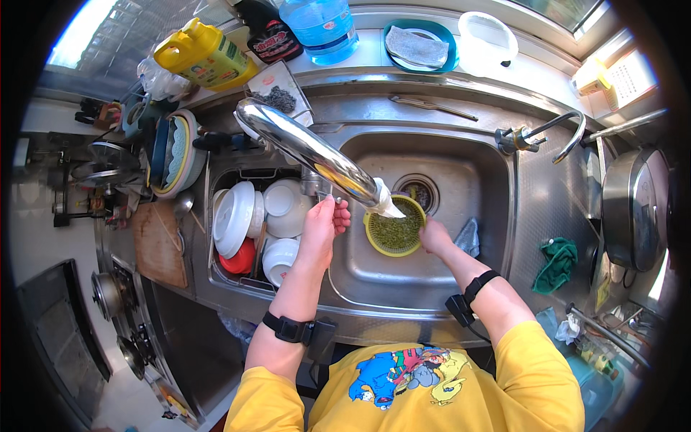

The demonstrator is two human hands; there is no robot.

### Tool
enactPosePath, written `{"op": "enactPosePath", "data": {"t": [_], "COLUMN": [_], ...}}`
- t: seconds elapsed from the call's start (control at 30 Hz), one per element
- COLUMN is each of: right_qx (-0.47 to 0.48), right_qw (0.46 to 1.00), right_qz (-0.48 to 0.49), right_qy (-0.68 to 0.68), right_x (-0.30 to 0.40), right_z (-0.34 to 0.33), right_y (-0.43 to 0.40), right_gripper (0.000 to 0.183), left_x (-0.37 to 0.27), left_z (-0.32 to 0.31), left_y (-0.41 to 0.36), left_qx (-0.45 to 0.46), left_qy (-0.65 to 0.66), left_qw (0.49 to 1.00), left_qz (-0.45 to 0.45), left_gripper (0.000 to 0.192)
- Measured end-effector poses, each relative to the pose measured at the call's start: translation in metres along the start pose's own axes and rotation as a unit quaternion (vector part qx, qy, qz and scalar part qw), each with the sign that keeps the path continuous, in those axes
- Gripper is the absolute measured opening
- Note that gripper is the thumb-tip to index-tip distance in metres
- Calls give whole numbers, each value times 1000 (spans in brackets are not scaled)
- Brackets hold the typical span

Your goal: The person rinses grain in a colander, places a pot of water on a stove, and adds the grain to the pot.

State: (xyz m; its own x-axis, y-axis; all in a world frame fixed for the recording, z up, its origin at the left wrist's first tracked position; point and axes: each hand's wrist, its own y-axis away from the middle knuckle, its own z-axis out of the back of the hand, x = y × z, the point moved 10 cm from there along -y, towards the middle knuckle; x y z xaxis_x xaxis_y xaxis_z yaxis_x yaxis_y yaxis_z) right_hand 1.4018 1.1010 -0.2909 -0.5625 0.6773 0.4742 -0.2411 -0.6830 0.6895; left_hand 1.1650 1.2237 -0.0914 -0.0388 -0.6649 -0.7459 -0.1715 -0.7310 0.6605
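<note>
My left hand [322, 224] grips the small lever [338, 200] of the chrome faucet, its fingers curled. The faucet's curved spout [310, 148] reaches over the right sink basin [378, 272], and a white cloth or plastic wrap [382, 197] covers its outlet. Under it is a yellow plastic strainer basket [372, 240] full of small green beans or grains [397, 232]. My right hand [433, 235] holds this basket by its right rim, fingers partly hidden. Behind the basket lies the drain [424, 189], partly covered by it. No water stream can be made out.
White bowls [233, 218] and a red bowl [239, 263] fill a rack in the left basin. A silvery scrubbing cloth [468, 237] lies inside the right basin. Beyond its right edge are a green cloth [556, 264], a smaller tap [521, 140] and a large pot [634, 210].
</note>
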Motion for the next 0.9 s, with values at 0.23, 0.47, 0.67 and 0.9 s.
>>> {"op": "enactPosePath", "data": {"t": [0.23,0.47,0.67,0.9], "right_qx": [-46,60,140,-5], "right_qw": [996,967,937,967], "right_qz": [42,55,100,-79], "right_qy": [-65,-242,-304,-243], "right_x": [21,49,68,-1], "right_z": [21,49,45,17], "right_y": [21,53,68,24], "right_gripper": [48,45,41,44], "left_x": [1,123,141,148], "left_z": [-22,7,-24,8], "left_y": [-9,-8,14,17], "left_qx": [55,25,107,26], "left_qy": [152,-28,44,45], "left_qw": [987,991,982,988], "left_qz": [10,127,152,143], "left_gripper": [33,53,73,69]}}
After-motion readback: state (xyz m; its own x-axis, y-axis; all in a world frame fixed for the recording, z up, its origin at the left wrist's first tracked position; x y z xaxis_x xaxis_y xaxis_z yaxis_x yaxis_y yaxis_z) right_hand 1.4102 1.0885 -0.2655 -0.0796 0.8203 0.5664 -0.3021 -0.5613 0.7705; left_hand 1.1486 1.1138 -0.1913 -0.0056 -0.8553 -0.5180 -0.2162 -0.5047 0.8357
